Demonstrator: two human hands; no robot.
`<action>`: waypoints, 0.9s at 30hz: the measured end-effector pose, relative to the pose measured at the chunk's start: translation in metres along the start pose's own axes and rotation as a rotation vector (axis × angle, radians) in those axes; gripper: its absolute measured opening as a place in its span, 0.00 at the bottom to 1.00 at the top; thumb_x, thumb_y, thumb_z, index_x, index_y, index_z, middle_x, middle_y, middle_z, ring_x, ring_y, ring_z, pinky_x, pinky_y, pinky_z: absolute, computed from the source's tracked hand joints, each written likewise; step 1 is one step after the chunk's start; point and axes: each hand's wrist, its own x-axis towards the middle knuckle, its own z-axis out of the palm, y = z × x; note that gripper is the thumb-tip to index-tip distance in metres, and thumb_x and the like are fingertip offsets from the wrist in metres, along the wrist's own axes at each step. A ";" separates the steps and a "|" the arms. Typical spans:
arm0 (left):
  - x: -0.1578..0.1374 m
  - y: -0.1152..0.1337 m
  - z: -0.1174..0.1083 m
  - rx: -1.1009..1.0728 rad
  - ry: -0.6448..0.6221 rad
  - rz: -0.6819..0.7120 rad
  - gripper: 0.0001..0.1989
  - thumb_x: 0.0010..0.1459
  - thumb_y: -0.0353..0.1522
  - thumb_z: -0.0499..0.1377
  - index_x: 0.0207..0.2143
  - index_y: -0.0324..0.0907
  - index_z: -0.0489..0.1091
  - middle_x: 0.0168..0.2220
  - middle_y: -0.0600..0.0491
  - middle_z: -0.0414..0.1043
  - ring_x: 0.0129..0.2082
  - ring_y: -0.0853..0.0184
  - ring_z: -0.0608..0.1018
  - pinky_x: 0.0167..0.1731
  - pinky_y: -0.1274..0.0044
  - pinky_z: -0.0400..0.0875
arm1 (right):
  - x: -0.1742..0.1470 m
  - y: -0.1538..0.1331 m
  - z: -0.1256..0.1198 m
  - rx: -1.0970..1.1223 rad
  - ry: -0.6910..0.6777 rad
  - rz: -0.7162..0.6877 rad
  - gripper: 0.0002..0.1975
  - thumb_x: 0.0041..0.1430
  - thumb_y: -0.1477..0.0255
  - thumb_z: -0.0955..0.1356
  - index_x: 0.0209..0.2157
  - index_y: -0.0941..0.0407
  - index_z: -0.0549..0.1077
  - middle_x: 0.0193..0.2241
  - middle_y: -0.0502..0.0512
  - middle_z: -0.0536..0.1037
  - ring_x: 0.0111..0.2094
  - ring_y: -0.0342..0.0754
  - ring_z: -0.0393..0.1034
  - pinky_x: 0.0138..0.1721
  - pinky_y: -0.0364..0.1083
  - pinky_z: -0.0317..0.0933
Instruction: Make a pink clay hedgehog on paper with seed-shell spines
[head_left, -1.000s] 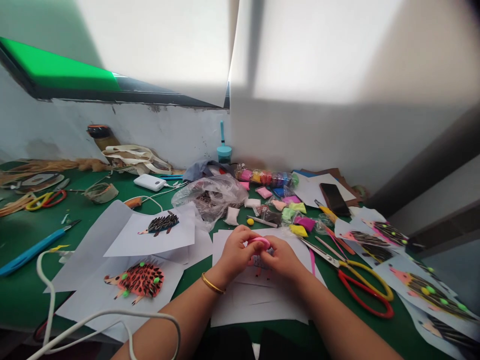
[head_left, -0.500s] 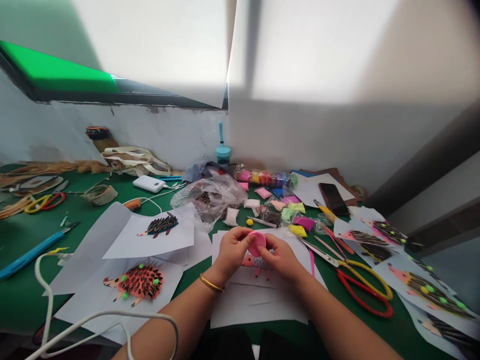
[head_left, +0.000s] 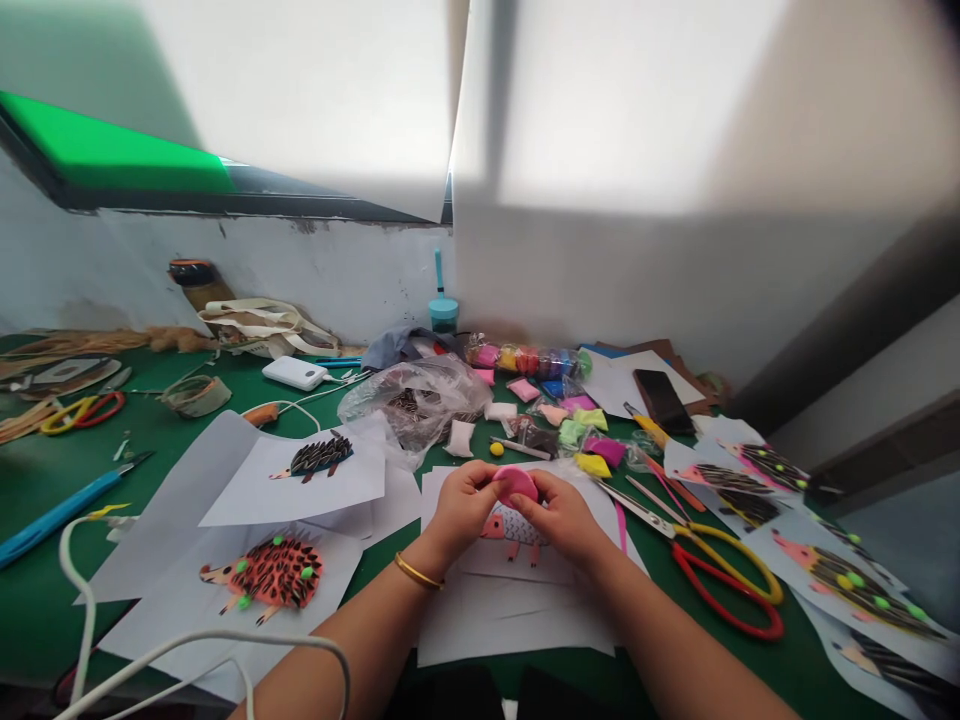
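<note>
Between my two hands is a flattened pink disc of modelling clay (head_left: 517,484). My left hand (head_left: 466,507) pinches its left edge, thumb on the near face. On the other side, the fingers and thumb of my right hand (head_left: 559,510) press the disc's right edge. Just beneath the hands lies a white sheet (head_left: 517,620) on a stack of paper, with a hedgehog drawing (head_left: 514,530) whose face and feet are pink and whose back has dark marks. My hands hide part of the drawing. A thin pink strip (head_left: 621,527) rests at the sheet's right side.
Red-and-yellow-handled scissors (head_left: 731,570) lie to the right, near several hedgehog pictures (head_left: 847,580). Bagged coloured clay (head_left: 592,465) and a plastic bag of seeds (head_left: 416,400) are behind. A seed-covered hedgehog picture (head_left: 277,575) and a white cable (head_left: 225,635) sit left.
The pink disc has tipped flatter between my fingers, showing a narrower face. Both hands keep hold of it. The whole view has shifted slightly.
</note>
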 end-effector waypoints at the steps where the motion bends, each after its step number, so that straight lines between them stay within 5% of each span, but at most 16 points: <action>1: 0.000 0.000 0.000 -0.025 -0.009 -0.008 0.13 0.56 0.40 0.59 0.32 0.40 0.76 0.30 0.51 0.74 0.32 0.66 0.74 0.34 0.76 0.68 | 0.000 0.000 -0.001 0.019 0.000 -0.001 0.13 0.58 0.62 0.65 0.38 0.55 0.75 0.33 0.51 0.77 0.34 0.48 0.69 0.35 0.44 0.61; 7: -0.001 0.000 0.000 -0.074 -0.072 -0.014 0.20 0.54 0.40 0.61 0.48 0.43 0.71 0.44 0.48 0.73 0.40 0.64 0.75 0.38 0.74 0.69 | 0.000 0.004 -0.003 -0.112 0.050 -0.011 0.15 0.59 0.60 0.63 0.29 0.56 0.73 0.26 0.50 0.74 0.29 0.46 0.66 0.29 0.43 0.58; 10: 0.000 -0.001 0.000 -0.028 -0.024 -0.011 0.13 0.54 0.39 0.60 0.38 0.42 0.76 0.35 0.50 0.75 0.35 0.65 0.74 0.36 0.75 0.68 | -0.001 0.005 -0.002 -0.178 0.032 -0.037 0.16 0.60 0.61 0.63 0.26 0.56 0.72 0.23 0.49 0.72 0.26 0.44 0.64 0.27 0.42 0.56; 14: 0.001 0.001 0.000 -0.083 0.025 -0.046 0.12 0.54 0.40 0.60 0.31 0.40 0.76 0.31 0.50 0.75 0.33 0.65 0.75 0.35 0.75 0.68 | -0.001 0.004 -0.002 -0.062 0.045 -0.036 0.13 0.56 0.60 0.67 0.37 0.54 0.75 0.34 0.52 0.77 0.36 0.49 0.69 0.37 0.45 0.61; 20: -0.003 0.005 0.003 -0.080 -0.004 -0.037 0.23 0.52 0.38 0.63 0.51 0.44 0.68 0.37 0.52 0.72 0.34 0.67 0.73 0.35 0.76 0.68 | 0.001 0.002 -0.004 0.004 0.015 0.000 0.14 0.59 0.64 0.65 0.43 0.51 0.76 0.39 0.53 0.79 0.40 0.52 0.71 0.42 0.49 0.62; 24: -0.003 0.005 0.002 0.141 -0.025 0.053 0.07 0.51 0.36 0.63 0.33 0.45 0.77 0.31 0.54 0.70 0.33 0.68 0.72 0.34 0.77 0.65 | 0.000 0.000 -0.003 -0.057 -0.028 -0.033 0.11 0.56 0.70 0.65 0.38 0.50 0.79 0.33 0.51 0.79 0.36 0.50 0.71 0.39 0.47 0.62; 27: -0.002 0.004 0.001 0.142 0.043 0.013 0.06 0.51 0.36 0.63 0.26 0.42 0.75 0.27 0.54 0.70 0.30 0.68 0.71 0.31 0.77 0.64 | -0.001 -0.003 -0.002 -0.023 -0.013 -0.033 0.12 0.55 0.71 0.66 0.40 0.51 0.77 0.36 0.52 0.79 0.37 0.50 0.71 0.40 0.47 0.63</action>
